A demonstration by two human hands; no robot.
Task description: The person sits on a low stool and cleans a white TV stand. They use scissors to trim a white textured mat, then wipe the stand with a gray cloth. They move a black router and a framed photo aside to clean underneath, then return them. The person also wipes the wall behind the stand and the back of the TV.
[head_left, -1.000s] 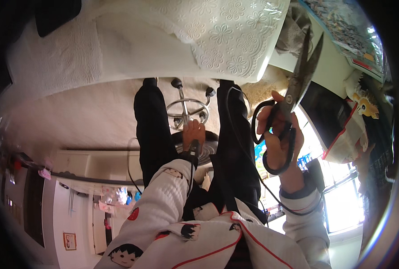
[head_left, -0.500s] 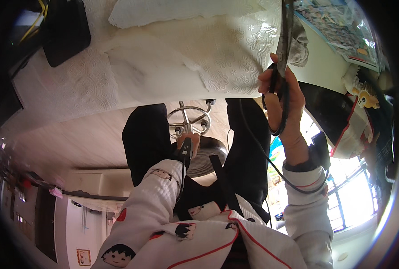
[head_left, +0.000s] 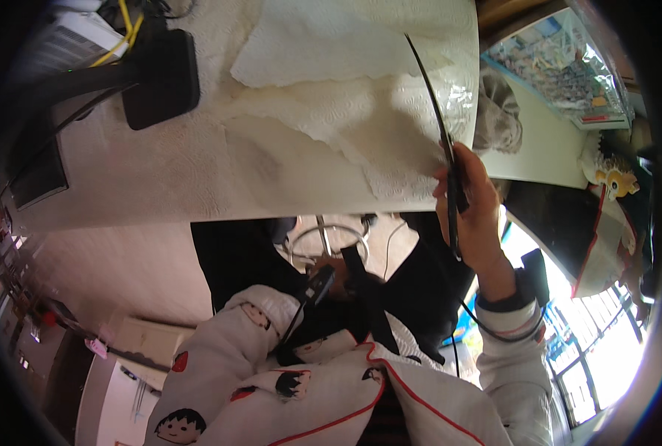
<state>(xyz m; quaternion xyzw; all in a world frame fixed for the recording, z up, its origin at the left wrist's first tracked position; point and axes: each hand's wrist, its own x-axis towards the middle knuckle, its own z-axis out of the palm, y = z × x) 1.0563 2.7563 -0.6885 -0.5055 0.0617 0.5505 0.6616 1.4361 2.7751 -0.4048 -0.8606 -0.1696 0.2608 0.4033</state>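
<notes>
Right grip [head_left: 478,208] is clutching scissors [head_left: 448,152]; if dipping, they could be snagging the white sheet [head_left: 309,46] ahead-left. Left grip [head_left: 335,276]: can't tell.

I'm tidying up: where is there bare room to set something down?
Free: table between black stand and near edge; white surface between grey cloth and toy. Crowded: upper left, with yellow cables; right edge, at the scissors.
</notes>
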